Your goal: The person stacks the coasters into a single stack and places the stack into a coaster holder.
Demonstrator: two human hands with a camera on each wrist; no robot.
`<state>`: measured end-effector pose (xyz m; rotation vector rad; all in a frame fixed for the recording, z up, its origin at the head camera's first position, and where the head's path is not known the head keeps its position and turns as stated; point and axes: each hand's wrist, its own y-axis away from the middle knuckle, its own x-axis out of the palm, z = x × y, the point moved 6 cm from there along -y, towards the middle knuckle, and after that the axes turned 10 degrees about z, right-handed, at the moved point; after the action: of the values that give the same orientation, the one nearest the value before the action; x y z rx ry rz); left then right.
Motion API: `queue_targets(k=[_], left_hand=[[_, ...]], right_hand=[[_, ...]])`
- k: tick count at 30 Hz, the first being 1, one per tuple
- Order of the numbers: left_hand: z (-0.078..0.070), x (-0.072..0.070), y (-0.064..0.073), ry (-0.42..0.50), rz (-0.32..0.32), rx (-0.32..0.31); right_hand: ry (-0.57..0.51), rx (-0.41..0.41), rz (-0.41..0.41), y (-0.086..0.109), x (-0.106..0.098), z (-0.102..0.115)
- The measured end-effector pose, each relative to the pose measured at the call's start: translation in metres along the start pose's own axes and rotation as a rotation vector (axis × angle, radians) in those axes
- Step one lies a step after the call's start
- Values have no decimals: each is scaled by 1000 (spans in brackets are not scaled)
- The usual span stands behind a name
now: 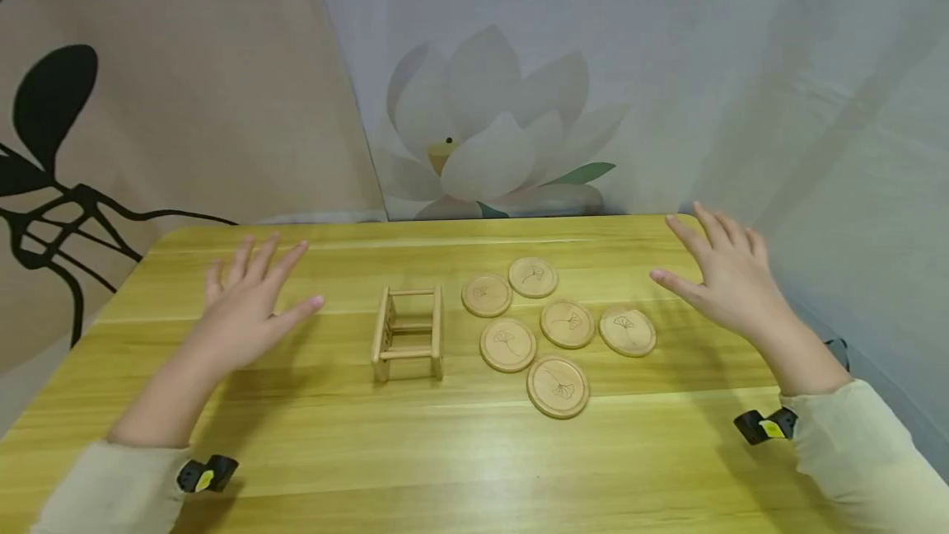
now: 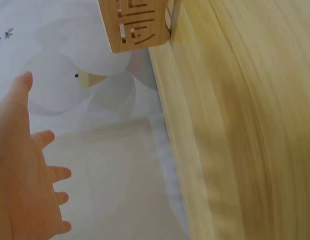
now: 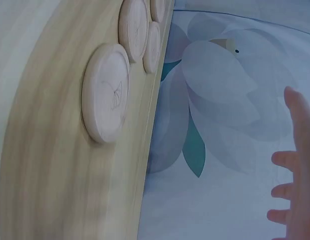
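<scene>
My left hand (image 1: pixel 240 307) hovers over the left of the table with its fingers spread, holding nothing. To its right stands a small wooden coaster rack (image 1: pixel 409 353); in the left wrist view the rack's cut-out side panel (image 2: pixel 137 25) shows at the top. Several round wooden coasters, each engraved with a ginkgo leaf, lie loosely to the right of the rack, among them a front coaster (image 1: pixel 558 386) and a rightmost coaster (image 1: pixel 628 331). My right hand (image 1: pixel 730 278) is held in the air beyond the rightmost coaster, fingers spread, touching nothing. The right wrist view shows a coaster (image 3: pixel 105 94) close by.
Everything stands on a wood-grain table (image 1: pixel 460 468). Behind its far edge hangs a pale curtain (image 1: pixel 726 89) printed with a lotus flower and dark plant shapes. A wristband with a black and yellow piece (image 1: pixel 208 475) circles each sleeve cuff.
</scene>
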<state>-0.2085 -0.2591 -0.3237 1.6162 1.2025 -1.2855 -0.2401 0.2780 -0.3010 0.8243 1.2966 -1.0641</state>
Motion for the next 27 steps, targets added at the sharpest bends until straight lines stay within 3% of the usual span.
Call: queue_targets(k=[15, 27], left_hand=[[-19, 18, -6, 178, -39, 94], [-31, 42, -11, 353, -13, 158]], right_hand=[[-118, -32, -21, 5, 23, 10], [-218, -72, 11, 10, 57, 13]])
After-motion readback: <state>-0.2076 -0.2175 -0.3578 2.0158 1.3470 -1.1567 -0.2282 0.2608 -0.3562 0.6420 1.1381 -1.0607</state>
